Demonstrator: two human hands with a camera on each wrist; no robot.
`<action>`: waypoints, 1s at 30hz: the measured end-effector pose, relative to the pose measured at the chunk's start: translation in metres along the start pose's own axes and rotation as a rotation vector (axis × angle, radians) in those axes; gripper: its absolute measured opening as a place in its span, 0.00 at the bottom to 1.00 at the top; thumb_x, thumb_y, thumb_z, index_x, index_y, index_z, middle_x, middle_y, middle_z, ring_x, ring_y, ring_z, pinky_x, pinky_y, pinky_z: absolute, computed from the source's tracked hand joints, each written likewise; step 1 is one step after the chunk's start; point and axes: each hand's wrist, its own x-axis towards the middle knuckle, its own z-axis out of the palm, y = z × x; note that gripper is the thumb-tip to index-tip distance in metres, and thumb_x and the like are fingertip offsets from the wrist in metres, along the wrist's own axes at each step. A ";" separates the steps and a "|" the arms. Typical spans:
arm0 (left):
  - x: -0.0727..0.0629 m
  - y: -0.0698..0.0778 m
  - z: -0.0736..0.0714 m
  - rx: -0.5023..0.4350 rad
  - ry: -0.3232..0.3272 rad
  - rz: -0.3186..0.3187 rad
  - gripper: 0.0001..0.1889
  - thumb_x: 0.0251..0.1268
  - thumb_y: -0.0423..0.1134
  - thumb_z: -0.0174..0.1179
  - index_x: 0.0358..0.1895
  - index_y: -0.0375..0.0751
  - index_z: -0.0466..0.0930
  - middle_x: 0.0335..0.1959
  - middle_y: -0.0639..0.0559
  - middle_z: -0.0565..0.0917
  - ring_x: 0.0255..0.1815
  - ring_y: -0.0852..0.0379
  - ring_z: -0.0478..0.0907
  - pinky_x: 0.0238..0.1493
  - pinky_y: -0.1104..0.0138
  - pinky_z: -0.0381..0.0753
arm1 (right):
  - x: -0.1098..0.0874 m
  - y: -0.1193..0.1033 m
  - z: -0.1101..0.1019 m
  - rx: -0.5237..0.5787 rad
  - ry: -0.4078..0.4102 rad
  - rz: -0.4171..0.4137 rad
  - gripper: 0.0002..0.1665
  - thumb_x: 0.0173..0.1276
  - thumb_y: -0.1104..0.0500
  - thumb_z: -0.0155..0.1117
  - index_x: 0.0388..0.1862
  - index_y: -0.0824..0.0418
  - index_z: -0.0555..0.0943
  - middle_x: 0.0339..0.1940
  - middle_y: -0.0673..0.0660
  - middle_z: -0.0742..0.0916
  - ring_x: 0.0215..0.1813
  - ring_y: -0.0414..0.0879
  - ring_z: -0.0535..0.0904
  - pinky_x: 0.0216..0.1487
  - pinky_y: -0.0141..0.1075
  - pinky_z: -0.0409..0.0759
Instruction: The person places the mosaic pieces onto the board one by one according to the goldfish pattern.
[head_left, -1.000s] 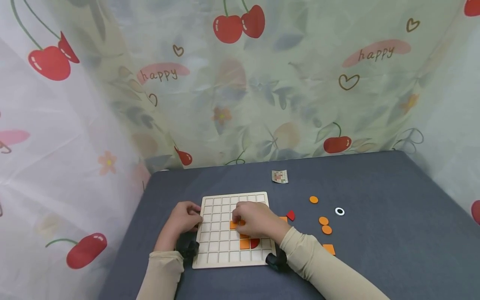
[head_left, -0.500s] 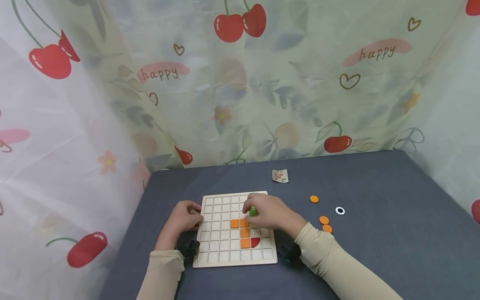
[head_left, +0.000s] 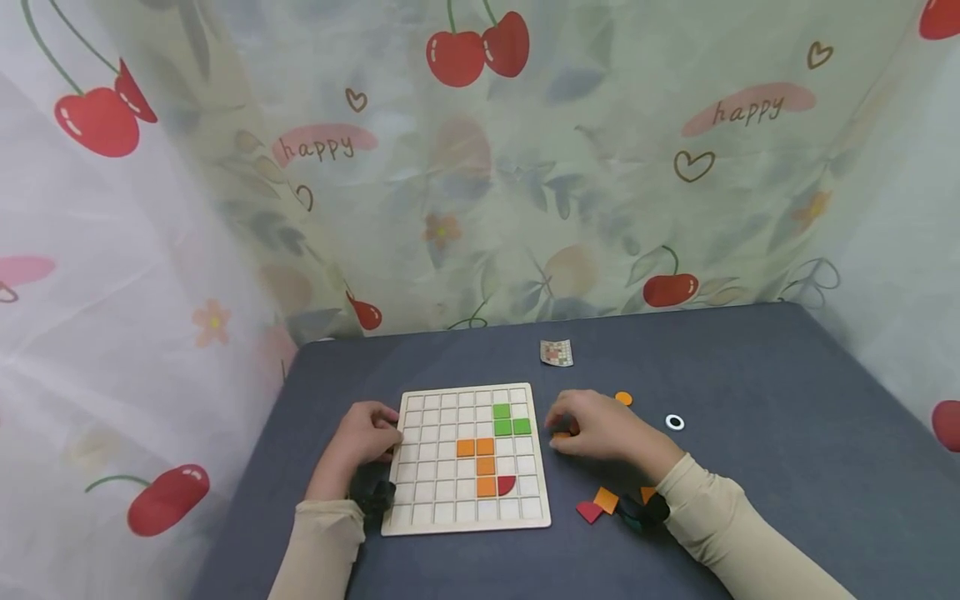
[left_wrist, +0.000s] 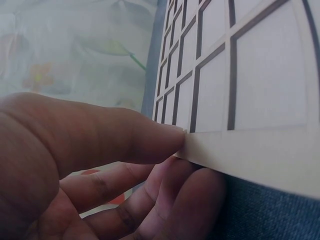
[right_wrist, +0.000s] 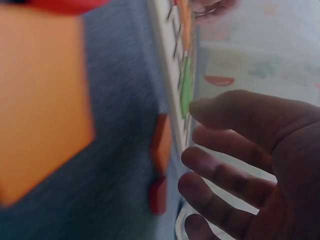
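A pale board with a grid of square cells (head_left: 429, 492) lies on the table. My left hand (head_left: 366, 435) pinches its left edge, thumb (left_wrist: 150, 136) on the rim and fingertips below. Green square tiles (head_left: 502, 427) sit in cells at the upper right of the grid. Orange square tiles (head_left: 486, 467) form a bent row lower down, beside a red quarter-circle tile (head_left: 506, 485). Just right of the board, my right hand (head_left: 603, 427) hovers over a loose orange tile (head_left: 561, 434), its fingers spread apart and nothing between them in the right wrist view. A red tile (right_wrist: 158, 196) lies beside that orange one.
An orange square (head_left: 606, 500) and a red quarter-circle (head_left: 589, 512) lie near my right wrist. Farther right are an orange disc (head_left: 623, 399) and a white ring-shaped piece (head_left: 675, 422). A small printed card (head_left: 557, 353) lies behind the board; patterned curtains (head_left: 510, 208) enclose the table.
My right hand has moved off the board to the right, to a loose orange tile. The green tiles, covered by it before, now show in their cells. My left hand stays at the edge.
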 end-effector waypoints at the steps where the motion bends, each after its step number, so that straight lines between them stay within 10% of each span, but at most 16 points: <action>1: 0.000 0.000 0.000 0.001 0.001 -0.001 0.18 0.62 0.29 0.67 0.55 0.29 0.82 0.38 0.39 0.85 0.33 0.49 0.85 0.32 0.58 0.89 | -0.002 0.002 0.000 0.001 -0.005 -0.007 0.10 0.65 0.55 0.78 0.44 0.53 0.90 0.42 0.48 0.87 0.36 0.41 0.78 0.38 0.32 0.78; 19: 0.006 -0.006 0.003 0.001 0.019 0.007 0.17 0.62 0.30 0.67 0.54 0.31 0.83 0.38 0.39 0.85 0.33 0.50 0.85 0.33 0.58 0.90 | -0.004 0.005 0.004 -0.043 -0.018 0.023 0.09 0.62 0.61 0.77 0.40 0.50 0.89 0.39 0.45 0.84 0.38 0.40 0.75 0.40 0.34 0.77; 30: 0.007 -0.007 0.004 0.004 0.020 0.002 0.17 0.62 0.29 0.67 0.54 0.31 0.82 0.38 0.39 0.86 0.32 0.50 0.85 0.32 0.59 0.89 | 0.019 -0.037 0.011 -0.018 -0.007 -0.104 0.06 0.65 0.56 0.76 0.40 0.47 0.90 0.42 0.43 0.85 0.31 0.35 0.74 0.32 0.32 0.75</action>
